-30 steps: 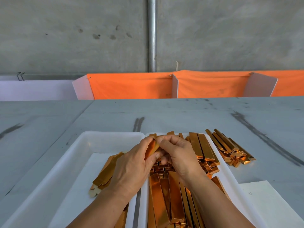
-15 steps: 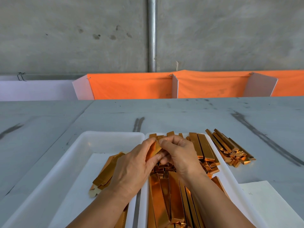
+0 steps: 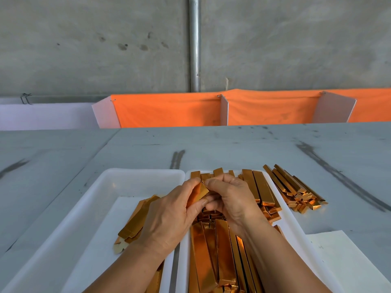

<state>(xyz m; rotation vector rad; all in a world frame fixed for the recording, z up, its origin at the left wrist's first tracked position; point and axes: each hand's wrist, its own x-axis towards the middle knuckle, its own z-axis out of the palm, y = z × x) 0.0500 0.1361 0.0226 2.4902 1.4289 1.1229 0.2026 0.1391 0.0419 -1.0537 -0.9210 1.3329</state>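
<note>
One gold carton point(image 3: 197, 194) sits pinched between both hands, the left hand point(image 3: 169, 214) and right hand point(image 3: 230, 199) curled round it. They are above the right tray point(image 3: 295, 227), which is piled with like cartons. The left tray point(image 3: 101, 193) lies just beside, and bare worktop point(image 3: 232, 149) stretches beyond. Grip and place match half a second ago.

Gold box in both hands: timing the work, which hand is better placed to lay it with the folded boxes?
Probably right: the right hand holds the gold box above the right tray of folded boxes; the left hand sits over the trays' gap.
</note>
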